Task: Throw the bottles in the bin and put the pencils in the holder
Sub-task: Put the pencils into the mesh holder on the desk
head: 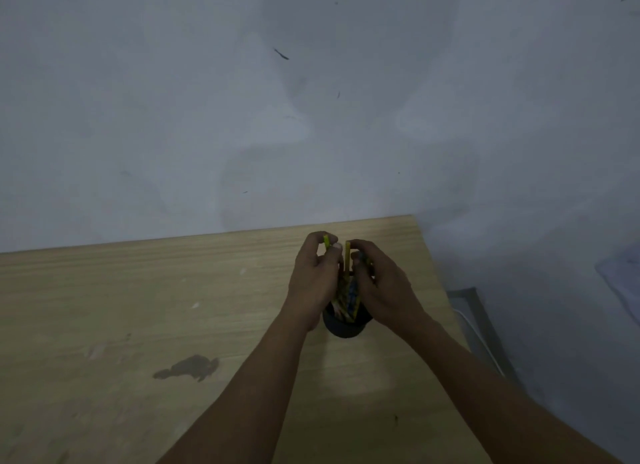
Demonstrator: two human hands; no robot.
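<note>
A dark round holder (346, 327) stands on the wooden table (138, 307) near its right edge. Several yellow and dark pencils (346, 290) stand upright in it, their lower ends inside the holder. My left hand (313, 278) closes around the bundle from the left, its fingertips pinching a yellow pencil top. From the right, my right hand (382, 287) grips the same bundle, fingers curled over the tops. No bottle or bin shows in this view.
A grey-white wall rises behind the table. A dark stain (188, 367) marks the tabletop left of my forearms. Beyond the table's right edge a grey metal frame (479, 319) and a white cable sit low by the wall.
</note>
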